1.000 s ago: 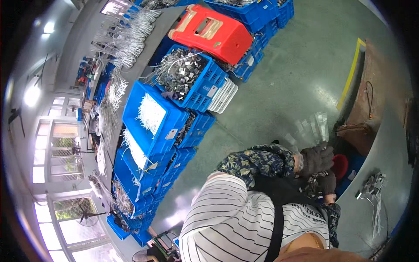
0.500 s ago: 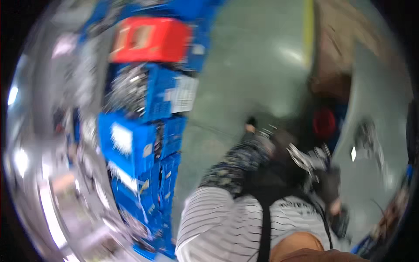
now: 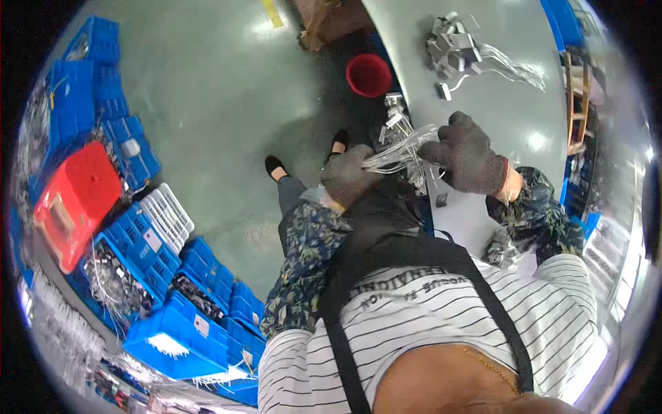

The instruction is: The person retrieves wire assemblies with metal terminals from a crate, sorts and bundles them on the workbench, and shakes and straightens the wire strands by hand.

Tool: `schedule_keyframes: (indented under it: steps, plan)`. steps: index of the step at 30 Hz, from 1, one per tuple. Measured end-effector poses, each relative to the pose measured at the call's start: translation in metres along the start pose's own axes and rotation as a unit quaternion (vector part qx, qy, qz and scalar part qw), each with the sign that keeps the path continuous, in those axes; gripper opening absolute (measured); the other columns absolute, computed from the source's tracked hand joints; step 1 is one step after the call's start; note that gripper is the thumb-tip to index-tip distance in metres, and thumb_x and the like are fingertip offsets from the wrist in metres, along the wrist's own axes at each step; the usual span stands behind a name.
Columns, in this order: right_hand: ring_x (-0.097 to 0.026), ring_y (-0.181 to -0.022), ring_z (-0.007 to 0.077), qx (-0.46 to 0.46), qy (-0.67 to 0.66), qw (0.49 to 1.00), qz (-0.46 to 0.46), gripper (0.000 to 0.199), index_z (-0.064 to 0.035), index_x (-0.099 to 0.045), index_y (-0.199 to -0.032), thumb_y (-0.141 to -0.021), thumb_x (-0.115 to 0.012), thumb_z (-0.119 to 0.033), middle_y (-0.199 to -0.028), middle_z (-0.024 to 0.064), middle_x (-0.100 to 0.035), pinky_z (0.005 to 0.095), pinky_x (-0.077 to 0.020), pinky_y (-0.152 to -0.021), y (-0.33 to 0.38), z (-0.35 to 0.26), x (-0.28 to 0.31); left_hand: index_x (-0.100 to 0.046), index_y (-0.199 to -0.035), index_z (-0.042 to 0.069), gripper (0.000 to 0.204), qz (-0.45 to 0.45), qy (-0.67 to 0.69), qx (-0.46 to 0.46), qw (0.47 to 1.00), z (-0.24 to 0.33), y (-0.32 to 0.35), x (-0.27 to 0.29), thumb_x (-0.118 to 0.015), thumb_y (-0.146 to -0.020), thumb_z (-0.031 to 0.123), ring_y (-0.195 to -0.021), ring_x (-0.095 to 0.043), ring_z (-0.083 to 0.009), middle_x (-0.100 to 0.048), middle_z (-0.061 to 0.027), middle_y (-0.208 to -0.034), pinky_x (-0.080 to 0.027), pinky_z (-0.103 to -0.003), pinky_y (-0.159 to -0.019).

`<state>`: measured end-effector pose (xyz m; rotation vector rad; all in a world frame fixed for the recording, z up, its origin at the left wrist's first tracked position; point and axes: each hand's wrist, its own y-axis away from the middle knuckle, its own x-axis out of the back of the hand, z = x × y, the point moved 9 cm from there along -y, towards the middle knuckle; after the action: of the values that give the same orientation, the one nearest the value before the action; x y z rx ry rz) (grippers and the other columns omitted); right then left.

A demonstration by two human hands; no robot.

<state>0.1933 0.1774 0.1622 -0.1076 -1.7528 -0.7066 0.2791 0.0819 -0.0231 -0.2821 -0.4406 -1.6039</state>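
Observation:
Both my hands wear dark grey gloves and meet at a bundle of thin whitish cables (image 3: pixel 398 153), stretched between them near the table's edge. Closed round the bundle's left end is my left hand (image 3: pixel 348 176). My right hand (image 3: pixel 470 155) pinches the right end, with its fingertips on the strands. Small silver metal parts (image 3: pixel 396 117) lie or hang just beyond and below the cables; whether they are attached to the bundle I cannot tell. On the grey table (image 3: pixel 510 117) farther off sits a pile of silver blocks (image 3: pixel 454 48) with white cables trailing right.
A red bucket (image 3: pixel 369 74) stands beside the table's left edge. Blue crates (image 3: pixel 179 338) of cables and parts line the left, with a red plastic stool (image 3: pixel 83 200) on top and a white rack (image 3: pixel 167 217) alongside. More silver parts (image 3: pixel 502 248) lie by my right elbow.
My view has turned and steadied from a blur; the crates now sit farther left and the table shows more fully. My hands, lower and apart before, are now raised and joined by the cables.

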Motion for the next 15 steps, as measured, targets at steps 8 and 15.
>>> schedule_keyframes:
  steps: [8,15]
  plan:
    - [-0.058,-0.081,0.0339,0.222,-0.001,0.975,0.008,0.027,-0.0157,-0.07,-0.095,-0.069,-0.068,-0.016,-0.08,0.0104,-0.061,0.0436,-0.0464,-0.069,-0.08,-0.033,-0.044,-0.063,-0.123,0.005,0.048,0.01,-0.114,0.009,0.993,-0.065,0.064,0.02,-0.072,-0.088,0.037,-0.092,-0.07,-0.033,-0.068,-0.0212,-0.11,-0.056,-0.042,-0.074]
    - [-0.053,-0.079,0.0353,0.245,0.148,0.958,-0.03,0.021,-0.0101,-0.065,-0.073,-0.079,-0.071,-0.029,-0.074,0.0124,-0.059,0.0458,-0.0427,-0.065,-0.024,-0.035,0.024,-0.037,-0.145,0.001,0.076,-0.276,-0.331,0.026,0.902,-0.001,0.01,-0.08,-0.068,-0.09,0.044,-0.115,-0.057,-0.0376,-0.058,-0.0236,-0.124,-0.043,-0.047,-0.101]
